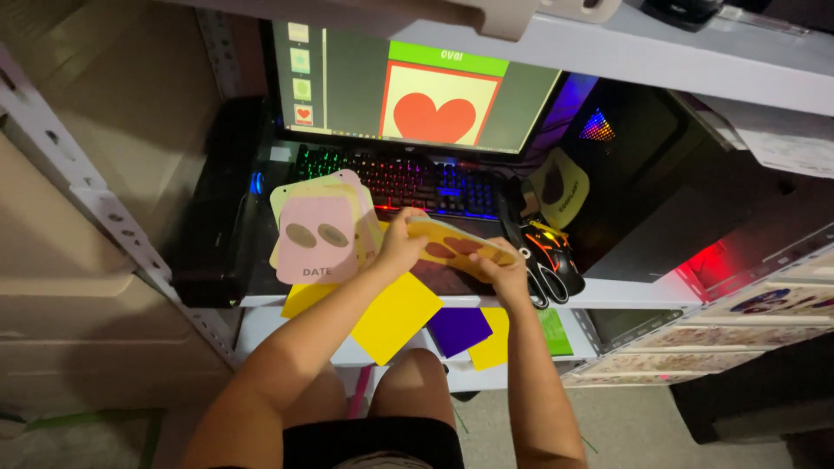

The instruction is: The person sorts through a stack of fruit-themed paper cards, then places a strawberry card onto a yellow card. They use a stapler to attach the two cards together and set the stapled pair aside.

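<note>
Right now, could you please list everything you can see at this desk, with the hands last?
monitor: one, showing a red heart on cream, at the back.
keyboard: one, black with rainbow backlight, below the monitor.
fanned cards: several, pink and pale yellow, standing left of the hands.
yellow card: one, with two brown ovals, held in both hands.
scissors: one pair, black handles, right of the hands.
paper sheets: several, yellow, purple and green, on the lower shelf.
computer tower: one, black with coloured lights, on the right.
left hand: one, gripping the card's left end.
right hand: one, gripping its right end.
</note>
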